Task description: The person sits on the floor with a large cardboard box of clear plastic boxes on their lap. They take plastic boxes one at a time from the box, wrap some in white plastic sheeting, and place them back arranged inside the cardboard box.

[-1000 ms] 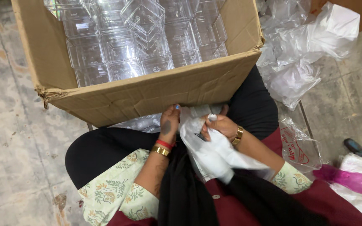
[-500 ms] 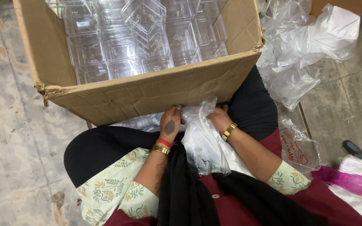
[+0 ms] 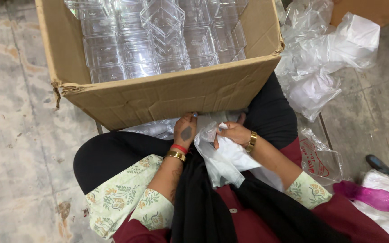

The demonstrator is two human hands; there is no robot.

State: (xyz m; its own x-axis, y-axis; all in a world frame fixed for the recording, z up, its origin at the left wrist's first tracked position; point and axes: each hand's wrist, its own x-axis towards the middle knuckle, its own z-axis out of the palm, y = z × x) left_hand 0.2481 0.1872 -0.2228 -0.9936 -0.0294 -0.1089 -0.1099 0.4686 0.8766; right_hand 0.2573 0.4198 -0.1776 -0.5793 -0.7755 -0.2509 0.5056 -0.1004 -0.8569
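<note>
Both hands, left hand [image 3: 185, 131] and right hand [image 3: 232, 133], have shifted slightly (fingers closed, gripping) on the plastic bag [image 3: 226, 157].

There is only one camera. It sits on the person's head and looks almost straight down. It is close to the person's own lap, so the dark red top and black scarf [image 3: 203, 202] fill the bottom of the picture. The two hands, left hand [image 3: 185, 130] and right hand [image 3: 231, 133], show just below the middle, quite near the camera. A bit farther off, at the top, is the open brown cardboard box [image 3: 167, 96], and the camera looks down into it from above. The worn grey stone floor [image 3: 19, 135] shows at the left and right sides.
</note>
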